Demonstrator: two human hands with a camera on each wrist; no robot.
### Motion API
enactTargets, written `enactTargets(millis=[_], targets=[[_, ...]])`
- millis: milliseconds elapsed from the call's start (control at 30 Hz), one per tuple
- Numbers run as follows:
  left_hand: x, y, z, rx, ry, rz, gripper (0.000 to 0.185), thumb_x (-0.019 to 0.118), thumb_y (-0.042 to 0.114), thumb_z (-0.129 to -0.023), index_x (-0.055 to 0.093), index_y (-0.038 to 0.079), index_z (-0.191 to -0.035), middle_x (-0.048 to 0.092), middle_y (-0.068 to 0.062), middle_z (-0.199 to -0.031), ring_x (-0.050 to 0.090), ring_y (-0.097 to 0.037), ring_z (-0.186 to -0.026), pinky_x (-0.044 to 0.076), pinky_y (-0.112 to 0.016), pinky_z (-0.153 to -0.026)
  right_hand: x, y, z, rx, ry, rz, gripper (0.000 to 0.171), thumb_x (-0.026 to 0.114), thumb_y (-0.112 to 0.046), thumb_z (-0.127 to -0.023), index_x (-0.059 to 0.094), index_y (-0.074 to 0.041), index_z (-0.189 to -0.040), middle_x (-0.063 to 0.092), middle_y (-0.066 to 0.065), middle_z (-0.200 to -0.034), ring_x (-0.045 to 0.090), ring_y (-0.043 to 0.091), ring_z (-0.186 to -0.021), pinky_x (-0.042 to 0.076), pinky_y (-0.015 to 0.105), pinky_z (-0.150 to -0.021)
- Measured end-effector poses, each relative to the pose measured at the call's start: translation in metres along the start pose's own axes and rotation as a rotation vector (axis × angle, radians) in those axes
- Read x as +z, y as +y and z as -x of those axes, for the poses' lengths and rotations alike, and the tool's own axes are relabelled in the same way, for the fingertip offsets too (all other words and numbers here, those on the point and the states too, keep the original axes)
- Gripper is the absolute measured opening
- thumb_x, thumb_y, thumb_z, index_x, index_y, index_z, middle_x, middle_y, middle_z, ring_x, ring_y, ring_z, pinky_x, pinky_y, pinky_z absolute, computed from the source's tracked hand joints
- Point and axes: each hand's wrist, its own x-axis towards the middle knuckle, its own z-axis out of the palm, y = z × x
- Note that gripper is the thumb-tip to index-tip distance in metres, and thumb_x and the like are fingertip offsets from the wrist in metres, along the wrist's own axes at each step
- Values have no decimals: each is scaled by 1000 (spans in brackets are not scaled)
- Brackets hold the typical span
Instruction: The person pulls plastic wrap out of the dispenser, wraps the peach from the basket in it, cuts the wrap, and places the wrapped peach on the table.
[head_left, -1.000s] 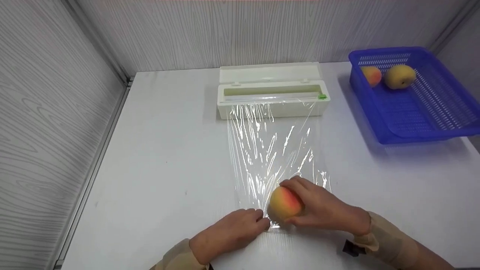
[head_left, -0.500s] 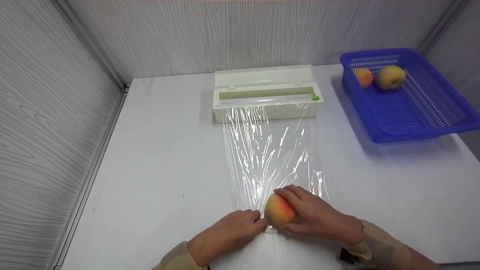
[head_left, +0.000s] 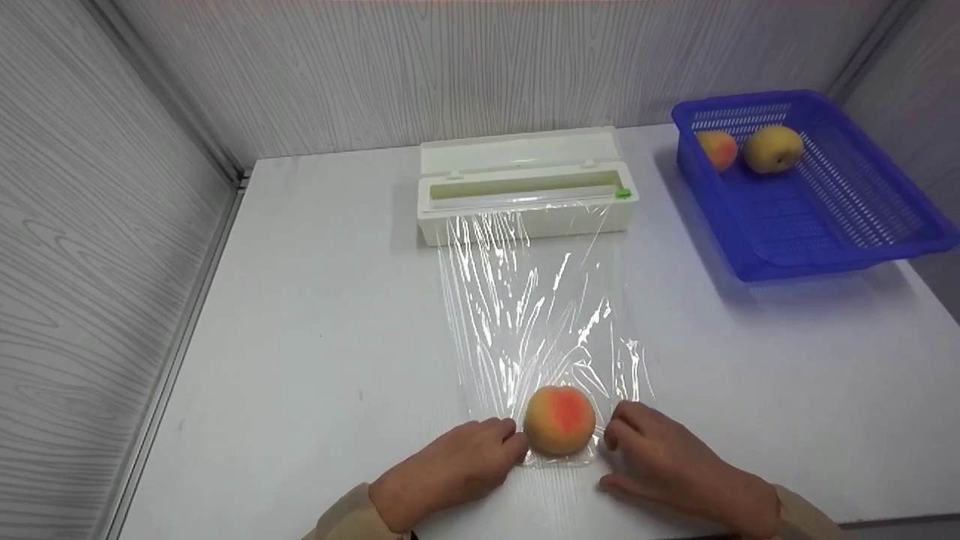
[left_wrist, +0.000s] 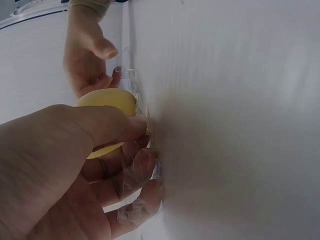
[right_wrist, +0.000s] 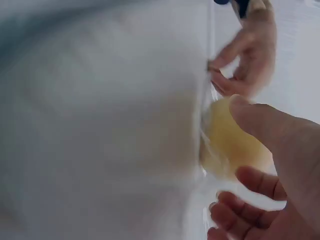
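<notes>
Clear plastic cling film runs in one wrinkled, glossy sheet from the cream rectangular plastic dispenser box, far centre, toward the near edge of the white matte table. Box lid is open; the sheet is uncut, joined to the roll at the slot. The small green slider cutter sits at the right end of the slot.

Round yellow-orange peach with a red blush rests on the near end of the film, between the two hands. No film lies over the fruit.

Left hand: fingers curled, tips on the film's near left corner, just beside the peach; the left wrist view shows film crumpled under the fingertips, so it appears to pinch the edge. Right hand: palm down just right of the peach, fingers loosely spread, tips at or on the film's right edge; a firm grip cannot be confirmed. Neither hand holds the fruit.

Judgement: film drawn out and fruit placed; folding film over, cutting and closing the wrap remain.

Blue perforated plastic basket, far right, holds two more bare fruits, a peach-coloured one and a yellow one, smooth and rounded.
</notes>
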Motion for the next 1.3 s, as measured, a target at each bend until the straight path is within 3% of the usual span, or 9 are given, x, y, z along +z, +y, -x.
enactTargets(millis=[133,200,300,367,600,900,1133,1300], targets=[[0,-1,-1,-28,-12,25,8,57,17,-98,54,11,-94,48,1,-74,32,-9,-58,24,-17,-51,9,-7,-1,-242,35,157,23,77,-21,-77,63,-15,-94,55,-3,-91,49,14,-78,41,25,-69],[0,-1,-1,-26,8,28,7,59,15,-97,54,11,-93,48,1,-73,32,-8,-58,24,-16,-51,12,-8,-3,-309,44,253,15,66,-11,-81,64,-12,-96,57,0,-90,49,16,-75,39,27,-67],[1,-1,-1,-11,50,25,6,60,12,-95,56,10,-92,48,1,-74,33,-8,-60,25,-16,-52,13,-7,-3,-343,50,345,22,54,-2,-78,65,-9,-96,59,3,-87,50,19,-73,40,28,-66],[1,-1,0,-8,70,26,5,61,12,-95,57,10,-92,47,1,-75,33,-8,-62,26,-15,-54,12,-6,-3,-352,60,346,22,52,-1,-79,66,-8,-94,59,3,-86,51,19,-72,40,28,-65],[-3,-1,2,4,122,-13,14,63,20,-96,56,11,-88,46,1,-77,30,-7,-64,27,-14,-52,7,-7,-2,-355,110,329,42,25,1,-102,66,-7,-96,59,4,-92,53,17,-75,44,27,-64],[-7,-6,1,25,90,-38,15,61,16,-95,51,11,-86,44,1,-76,29,-8,-64,17,-16,-55,5,-4,-2,-425,207,309,38,37,-2,-103,72,-11,-94,63,13,-126,57,24,-94,49,34,-80],[-8,-10,0,73,205,-148,11,67,19,-93,58,14,-88,51,2,-84,40,-10,-70,26,-16,-57,2,-3,-9,-414,213,194,32,38,-4,-104,66,-7,-89,62,14,-134,58,22,-95,51,30,-80],[-14,-13,-4,47,143,-138,6,65,17,-94,61,14,-97,57,0,-95,49,-12,-80,40,-18,-62,-2,1,-16,-397,196,130,30,40,-7,-104,67,-6,-92,62,11,-134,57,20,-94,50,27,-80]])
